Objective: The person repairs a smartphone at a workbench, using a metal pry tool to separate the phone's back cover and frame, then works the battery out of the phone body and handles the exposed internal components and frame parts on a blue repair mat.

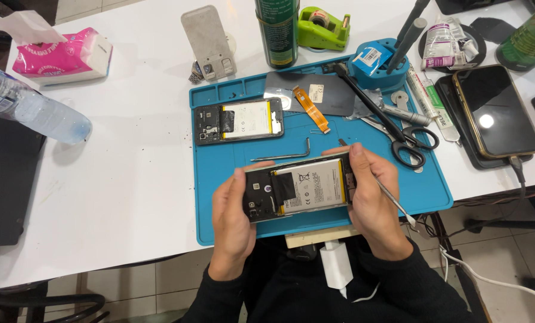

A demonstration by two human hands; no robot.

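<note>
**Opened phone, held over repair mat**

Opened phone (297,190) — back cover off, white battery showing — held level above the near edge of the blue mat (231,239). Left hand (231,218) curled around its left end. Right hand (372,197) closed on its right end, also pinching a thin metal tool (396,203). Second opened phone (239,121) lies farther back on the mat; scissors (408,143) to the right.

Matt blue rubbery mat (231,230) — glossy battery (312,186)

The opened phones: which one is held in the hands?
The nearer opened phone, gripped by both hands; the other opened phone lies untouched on the blue mat.
</note>
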